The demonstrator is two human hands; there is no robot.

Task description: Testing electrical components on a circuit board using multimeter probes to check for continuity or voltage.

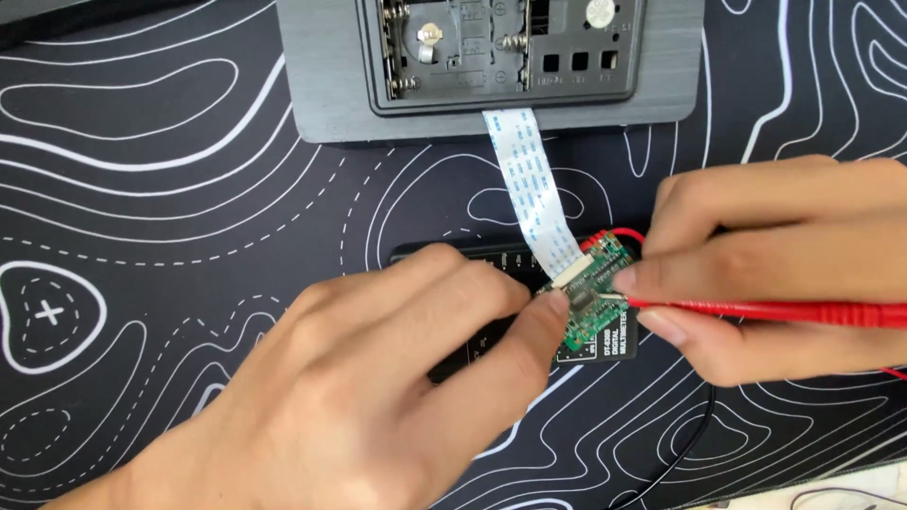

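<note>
Grey device shell sits at the mat's top edge, white ribbon cable running down to the green circuit board mid-mat. Left hand pins the board with its fingertips; right hand pinches the red probe, so keep that tip steady.

Left hand steadies circuit board; right hand holds red probe.

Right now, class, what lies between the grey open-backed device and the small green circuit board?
In the head view, a flat white ribbon cable runs from the device to the board.
</note>
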